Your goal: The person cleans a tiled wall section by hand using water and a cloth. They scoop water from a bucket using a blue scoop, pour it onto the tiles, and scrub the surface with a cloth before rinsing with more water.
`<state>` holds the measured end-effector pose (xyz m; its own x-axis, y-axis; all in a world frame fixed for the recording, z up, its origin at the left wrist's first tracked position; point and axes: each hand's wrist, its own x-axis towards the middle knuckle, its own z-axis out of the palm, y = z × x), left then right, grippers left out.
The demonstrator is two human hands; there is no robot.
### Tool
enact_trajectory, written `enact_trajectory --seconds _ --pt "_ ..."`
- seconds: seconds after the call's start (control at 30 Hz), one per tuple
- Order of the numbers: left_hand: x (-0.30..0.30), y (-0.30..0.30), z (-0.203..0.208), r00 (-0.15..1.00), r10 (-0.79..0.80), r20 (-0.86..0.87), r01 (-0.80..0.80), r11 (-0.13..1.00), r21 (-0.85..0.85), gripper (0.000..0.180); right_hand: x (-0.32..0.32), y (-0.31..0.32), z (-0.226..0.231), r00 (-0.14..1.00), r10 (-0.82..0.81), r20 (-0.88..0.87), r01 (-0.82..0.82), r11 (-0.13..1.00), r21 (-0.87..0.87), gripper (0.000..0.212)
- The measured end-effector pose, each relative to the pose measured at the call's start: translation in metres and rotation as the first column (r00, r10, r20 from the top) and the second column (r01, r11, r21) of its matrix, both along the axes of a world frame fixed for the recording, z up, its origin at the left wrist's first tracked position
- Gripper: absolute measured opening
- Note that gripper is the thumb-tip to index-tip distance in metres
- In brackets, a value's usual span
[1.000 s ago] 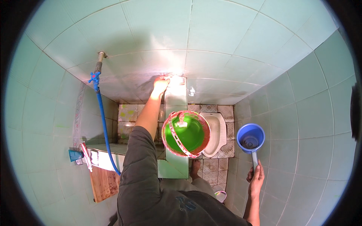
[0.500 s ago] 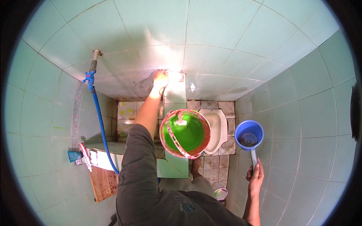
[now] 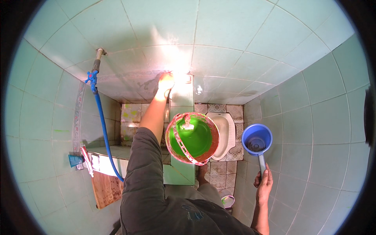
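My left hand [image 3: 166, 81] reaches to the far end of the green tiled ledge [image 3: 179, 174], against the back wall. Its fingers look curled, but strong glare washes them out and hides whatever they hold. On the right, my right hand [image 3: 265, 180] is closed round the handle of a blue water dipper [image 3: 257, 135], whose bowl points away from me with its mouth up. Some dark matter or shadow shows at the bottom of the bowl. Between my arms, a reddish bucket [image 3: 211, 152] with a pink handle stands on the ledge. Its inside is bright green, with a pale reflection.
A squat toilet [image 3: 223, 131] lies right of the bucket. At left, a blue hose [image 3: 103, 125] hangs from a tap with a blue valve [image 3: 92, 78]. A toothpaste tube [image 3: 87, 160] and a wooden board [image 3: 106, 187] are beside it. A small tub [image 3: 228, 201] stands near my foot.
The dipper and my right hand have shifted very slightly left. My left hand stays at the wall, with stronger glare over it. The bucket has not moved.
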<state>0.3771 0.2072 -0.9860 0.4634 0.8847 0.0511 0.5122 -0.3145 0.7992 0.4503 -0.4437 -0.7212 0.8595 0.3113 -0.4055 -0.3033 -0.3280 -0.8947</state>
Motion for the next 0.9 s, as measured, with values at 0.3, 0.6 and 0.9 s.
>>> enact_trajectory --seconds 0.3,0.6,0.9 --pt "0.020 -0.034 0.026 0.985 0.068 0.157 -0.029 0.971 -0.239 0.033 -0.001 -0.002 0.000 1.000 -0.011 0.023 0.012 0.999 -0.042 0.050" --pt "0.002 -0.032 0.012 0.941 -0.063 0.333 0.044 0.997 0.062 0.034 0.000 -0.002 -0.002 0.999 0.024 0.039 -0.022 0.998 -0.054 0.051" --pt "-0.063 -0.108 0.116 0.967 0.149 0.205 -0.066 0.928 -0.367 0.033 0.004 -0.001 -0.006 0.998 0.029 0.063 -0.026 0.999 -0.047 0.051"
